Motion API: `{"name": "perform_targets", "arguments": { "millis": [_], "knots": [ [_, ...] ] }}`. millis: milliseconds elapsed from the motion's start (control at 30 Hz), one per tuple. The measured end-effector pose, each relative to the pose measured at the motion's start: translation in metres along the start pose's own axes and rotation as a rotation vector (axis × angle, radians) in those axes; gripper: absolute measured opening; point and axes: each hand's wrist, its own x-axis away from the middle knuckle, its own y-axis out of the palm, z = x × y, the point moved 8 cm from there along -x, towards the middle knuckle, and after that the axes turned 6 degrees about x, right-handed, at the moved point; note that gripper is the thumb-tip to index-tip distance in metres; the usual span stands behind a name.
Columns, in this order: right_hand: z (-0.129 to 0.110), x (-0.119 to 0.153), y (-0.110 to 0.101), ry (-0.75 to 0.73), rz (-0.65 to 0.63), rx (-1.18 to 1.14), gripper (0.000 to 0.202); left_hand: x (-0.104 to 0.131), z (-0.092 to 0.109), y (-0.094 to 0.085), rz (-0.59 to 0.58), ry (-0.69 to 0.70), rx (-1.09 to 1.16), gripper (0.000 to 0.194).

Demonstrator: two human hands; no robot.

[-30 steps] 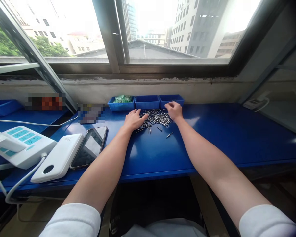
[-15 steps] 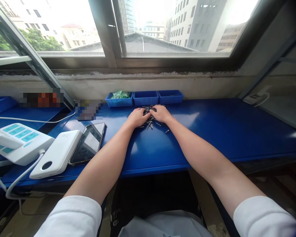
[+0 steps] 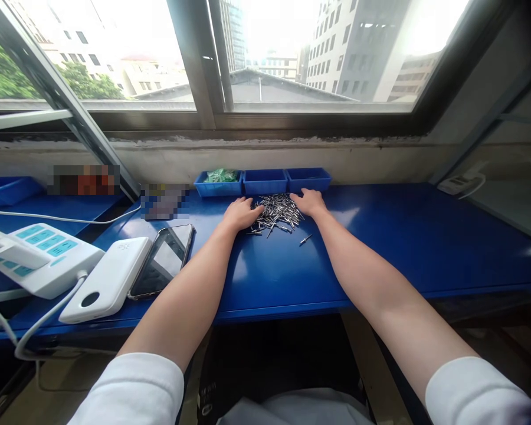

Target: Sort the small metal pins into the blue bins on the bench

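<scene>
A loose pile of silver blind rivets [image 3: 278, 211] lies on the blue tabletop between my hands. At its left edge rests my left hand [image 3: 242, 213], open, with the thumb reaching to the rivets. On the other side, my right hand [image 3: 310, 202] is also open, its thumb and fingers spread at the pile's upper right edge. Neither hand grips anything that I can see. A single rivet [image 3: 305, 240] lies apart from the heap, toward the front right.
Behind the pile stand three blue bins in a row: the left bin [image 3: 218, 186] holds green plastic packets [image 3: 222, 175]. To the left lie a phone [image 3: 163, 260], a white power bank [image 3: 106, 277] and a power strip [image 3: 42, 254] with cables. A window spans the back.
My hands have moved apart, the right one shifting rightward, and they uncover the rivet pile. The rivets now lie more widely spread. The view has tilted slightly.
</scene>
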Motion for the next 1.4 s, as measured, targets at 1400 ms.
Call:
{"name": "perform_targets", "arguments": {
  "millis": [1400],
  "knots": [
    [-0.063, 0.034, 0.014, -0.391, -0.182, -0.18, 0.065, 0.003, 0.018, -0.005, 0.035, 0.094, 0.2, 0.063]
  ]
}}
